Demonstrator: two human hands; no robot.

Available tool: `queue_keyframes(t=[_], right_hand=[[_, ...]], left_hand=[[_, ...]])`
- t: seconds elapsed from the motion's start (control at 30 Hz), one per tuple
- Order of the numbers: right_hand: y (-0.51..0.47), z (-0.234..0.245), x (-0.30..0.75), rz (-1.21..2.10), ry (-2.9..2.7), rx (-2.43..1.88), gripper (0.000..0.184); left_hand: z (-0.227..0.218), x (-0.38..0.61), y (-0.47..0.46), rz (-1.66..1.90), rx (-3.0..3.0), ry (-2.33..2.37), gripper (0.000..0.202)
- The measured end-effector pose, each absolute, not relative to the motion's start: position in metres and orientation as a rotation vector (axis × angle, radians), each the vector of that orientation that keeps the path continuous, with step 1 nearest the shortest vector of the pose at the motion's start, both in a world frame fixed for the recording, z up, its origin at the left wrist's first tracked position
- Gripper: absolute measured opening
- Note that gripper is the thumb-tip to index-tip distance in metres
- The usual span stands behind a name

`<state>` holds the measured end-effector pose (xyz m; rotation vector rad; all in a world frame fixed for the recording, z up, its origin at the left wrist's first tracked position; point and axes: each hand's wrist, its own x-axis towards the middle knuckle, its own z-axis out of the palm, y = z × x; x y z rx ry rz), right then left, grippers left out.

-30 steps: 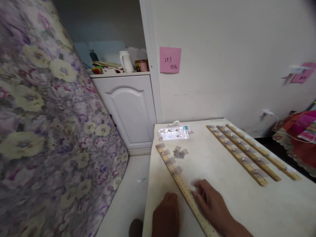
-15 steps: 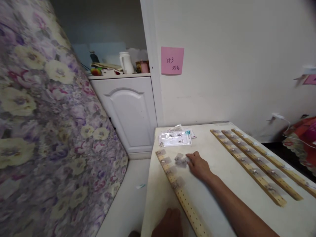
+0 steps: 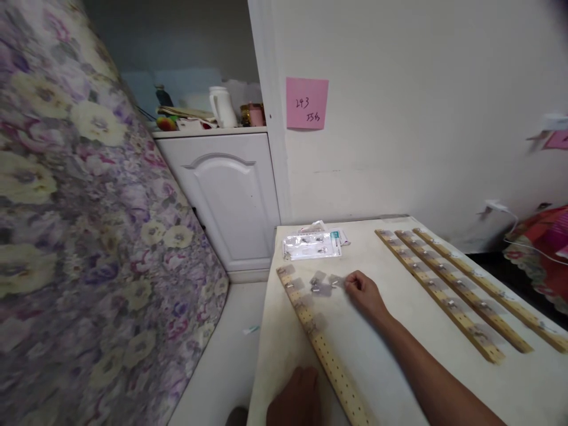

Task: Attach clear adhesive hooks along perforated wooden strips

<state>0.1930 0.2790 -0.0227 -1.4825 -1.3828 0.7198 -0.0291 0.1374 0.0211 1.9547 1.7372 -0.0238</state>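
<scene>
On the pale table, wooden strips.

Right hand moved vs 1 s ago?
Yes. The right hand went from the near part of the wooden strip up the table to the small clear bags beside the strip's far end.

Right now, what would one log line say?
right hand: at small clear packets | left hand: beside holed wooden strip

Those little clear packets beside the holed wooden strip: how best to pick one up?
Probably pinch a corner of the clear packet from above, on the right hand side: it lies flat and thin on the table, and the wooden strip crowds its left.
</scene>
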Motion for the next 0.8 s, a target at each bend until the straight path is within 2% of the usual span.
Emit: queue_keyframes(t=[0.13, 0.27, 0.37, 0.8], right_hand=[[0.253, -0.019, 0.193, 0.899, -1.304, -1.394, 0.021], [0.217, -0.023, 0.185, 1.317, -1.221, -1.196, 0.03], [0.198, -0.025, 0.175, 1.494, -1.249, -1.136, 0.034], [0.182, -0.025, 0.161, 1.622, -1.222, -1.256, 0.025]], left_hand=[[0.033, -0.029, 0.131, 0.082, 1.956, 1.754, 0.034], [0.038, -0.027, 0.126, 0.163, 1.973, 1.771, 0.036], [0.037, -0.026, 0.125, 0.187, 1.981, 1.765, 0.037], [0.031, -0.019, 0.132, -0.074, 1.998, 1.778, 0.052]])
